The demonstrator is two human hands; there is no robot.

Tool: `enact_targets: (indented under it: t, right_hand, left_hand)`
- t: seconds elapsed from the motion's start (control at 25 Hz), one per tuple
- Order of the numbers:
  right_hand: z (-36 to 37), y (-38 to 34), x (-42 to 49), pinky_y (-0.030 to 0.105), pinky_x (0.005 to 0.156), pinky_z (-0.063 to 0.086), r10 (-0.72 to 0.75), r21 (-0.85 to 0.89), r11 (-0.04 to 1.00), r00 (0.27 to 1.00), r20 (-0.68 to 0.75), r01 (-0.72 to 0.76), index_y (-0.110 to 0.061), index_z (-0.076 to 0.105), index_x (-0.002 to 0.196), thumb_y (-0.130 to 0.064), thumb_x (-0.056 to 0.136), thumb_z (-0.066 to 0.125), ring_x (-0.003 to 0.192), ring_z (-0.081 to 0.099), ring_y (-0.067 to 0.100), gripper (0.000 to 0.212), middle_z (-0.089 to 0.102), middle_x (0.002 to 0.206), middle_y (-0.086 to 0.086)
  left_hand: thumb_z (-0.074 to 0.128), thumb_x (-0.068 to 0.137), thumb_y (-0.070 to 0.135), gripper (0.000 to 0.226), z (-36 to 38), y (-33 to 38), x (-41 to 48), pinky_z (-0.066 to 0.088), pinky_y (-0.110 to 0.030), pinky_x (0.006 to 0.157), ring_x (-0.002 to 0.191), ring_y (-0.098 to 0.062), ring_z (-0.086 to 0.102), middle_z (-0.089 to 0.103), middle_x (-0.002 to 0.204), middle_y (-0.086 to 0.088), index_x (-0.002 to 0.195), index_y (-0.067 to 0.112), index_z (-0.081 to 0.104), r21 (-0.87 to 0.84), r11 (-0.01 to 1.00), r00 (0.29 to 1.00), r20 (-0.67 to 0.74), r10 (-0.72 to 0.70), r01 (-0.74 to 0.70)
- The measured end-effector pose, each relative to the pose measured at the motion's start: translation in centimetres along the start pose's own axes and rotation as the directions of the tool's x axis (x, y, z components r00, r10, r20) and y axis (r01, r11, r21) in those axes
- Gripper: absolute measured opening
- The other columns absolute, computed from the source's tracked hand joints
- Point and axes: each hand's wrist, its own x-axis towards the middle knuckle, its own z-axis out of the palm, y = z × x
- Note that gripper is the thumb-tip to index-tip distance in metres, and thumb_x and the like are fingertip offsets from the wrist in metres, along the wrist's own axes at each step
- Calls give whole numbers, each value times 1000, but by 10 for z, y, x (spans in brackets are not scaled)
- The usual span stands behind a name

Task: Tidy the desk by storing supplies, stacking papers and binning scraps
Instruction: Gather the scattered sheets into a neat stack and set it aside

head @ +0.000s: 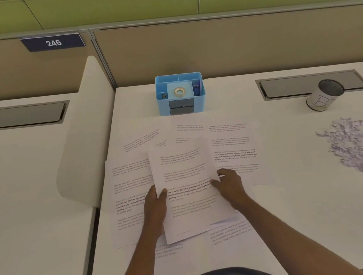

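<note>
Both hands grip a small stack of printed sheets (185, 178) lifted slightly over the desk middle. My left hand (156, 202) pinches its left edge, my right hand (229, 185) its right edge. Several more printed sheets (233, 151) lie spread flat around and beneath the held stack. A heap of shredded paper scraps (361, 147) lies at the right. A white cylindrical bin marked "B" (324, 95) stands behind the scraps. At the back stands a blue desk organiser (180, 94) holding a tape roll (178, 91), a pen and a small clip.
The white desk (303, 213) ends at a beige partition (232, 44) behind. A grey cable hatch (296, 85) sits at the back right. A white side divider (87, 136) separates a neighbouring desk (22, 206) on the left.
</note>
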Motion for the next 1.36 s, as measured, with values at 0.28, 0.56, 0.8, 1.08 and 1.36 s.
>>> enact_targets:
  t: [0.28,0.56,0.8,1.08,1.36]
  right_hand:
    - [-48,3,30,41,96,50,-111,-304,952,951,-290,18,-11,58,126,-34,90,70,116,57,27,45,60,122,9]
    - [-76,14,56,50,103,41,42,-484,830,897,-440,-276,0,44,133,-55,79,76,125,46,40,84,48,134,22]
    - [-73,16,61,49,103,42,170,-463,802,888,-427,-376,-3,41,130,-56,68,86,128,42,40,93,44,135,23]
    - [-81,10,67,48,105,44,276,-311,861,883,-380,-403,-3,47,128,-40,68,89,122,53,39,82,54,131,20]
    - [-98,-28,41,42,82,56,-15,-254,961,900,-436,-107,-7,62,110,-9,85,66,99,67,38,25,71,111,16]
  left_hand:
    - [53,111,18,30,0,-3,1,51,-39,104,120,-20,65,67,131,4,139,23,60,49,998,999,2,47,-47]
    - [51,111,14,28,0,2,-4,46,-33,101,117,-17,60,64,128,6,137,22,59,61,996,998,-1,66,-66]
    - [52,111,19,33,-1,-2,-1,47,-36,104,123,-20,61,64,135,3,144,18,58,94,993,998,0,65,-65]
    - [52,111,17,35,1,1,-4,45,-35,104,121,-19,59,63,134,3,146,16,57,96,994,998,-12,59,-58]
    - [54,110,23,40,-1,-8,4,47,-44,116,132,-23,60,64,145,-1,150,16,56,130,991,999,-4,37,-36]
